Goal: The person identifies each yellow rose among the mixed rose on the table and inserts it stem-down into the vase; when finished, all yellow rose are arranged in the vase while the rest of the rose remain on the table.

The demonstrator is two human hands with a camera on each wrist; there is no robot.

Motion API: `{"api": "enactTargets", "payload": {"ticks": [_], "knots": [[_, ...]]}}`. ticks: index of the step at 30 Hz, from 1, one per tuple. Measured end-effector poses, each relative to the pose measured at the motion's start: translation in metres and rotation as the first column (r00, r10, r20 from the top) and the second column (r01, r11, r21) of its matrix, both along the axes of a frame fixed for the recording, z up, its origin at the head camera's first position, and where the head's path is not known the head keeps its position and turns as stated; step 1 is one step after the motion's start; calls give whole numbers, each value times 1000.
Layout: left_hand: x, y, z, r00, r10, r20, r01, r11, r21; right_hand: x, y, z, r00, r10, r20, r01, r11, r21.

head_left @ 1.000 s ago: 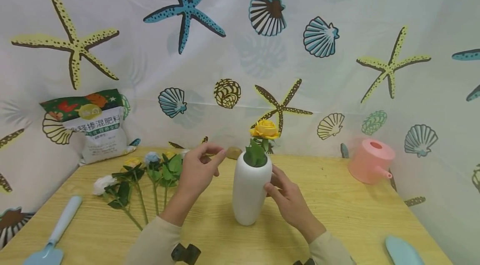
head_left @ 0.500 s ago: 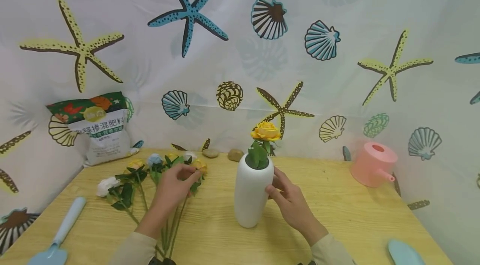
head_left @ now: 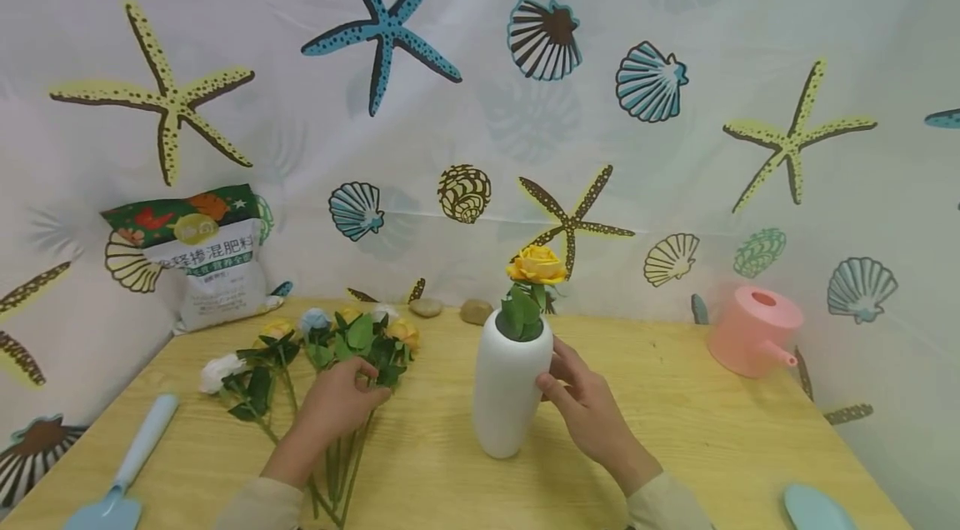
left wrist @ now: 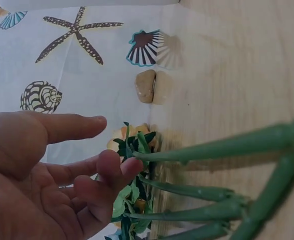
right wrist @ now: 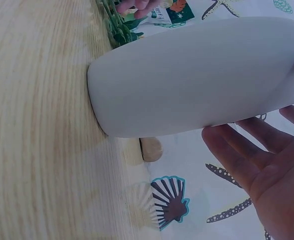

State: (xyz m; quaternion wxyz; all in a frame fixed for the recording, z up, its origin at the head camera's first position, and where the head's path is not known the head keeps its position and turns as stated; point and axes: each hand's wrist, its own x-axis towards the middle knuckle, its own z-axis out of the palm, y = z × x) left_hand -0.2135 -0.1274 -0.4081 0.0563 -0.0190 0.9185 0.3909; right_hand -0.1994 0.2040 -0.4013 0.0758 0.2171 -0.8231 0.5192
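A white vase stands on the wooden table with a yellow rose and its green leaves rising from the mouth. My right hand holds the vase from the right side, thumb at the front; the right wrist view shows fingertips against its wall. To the left lie several artificial flowers, among them a white rose and an orange-yellow rose. Over their stems is my left hand, thumb apart from loosely bent fingers. Fingertips come right at a green stem in the left wrist view.
A pink watering can stands at the back right, and a fertilizer bag leans at the back left. A light blue trowel lies at left. Two stones sit along the back edge. A pale blue rounded object lies front right.
My left hand has moved from beside the vase leftward and down to the flower stems. The right hand stays on the vase. The view has shifted slightly.
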Motion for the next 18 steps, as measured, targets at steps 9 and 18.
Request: {"api": "enactTargets", "payload": {"ticks": [9,18], "knots": [[7,7,-2,999,-44,3,44,993,-105,1,1,1,1000,-6,-18,7,1000,7],[9,8,-5,999,-40,25,40,999,-22,1,0,-1,999,6,-32,-6,1000,8]]}}
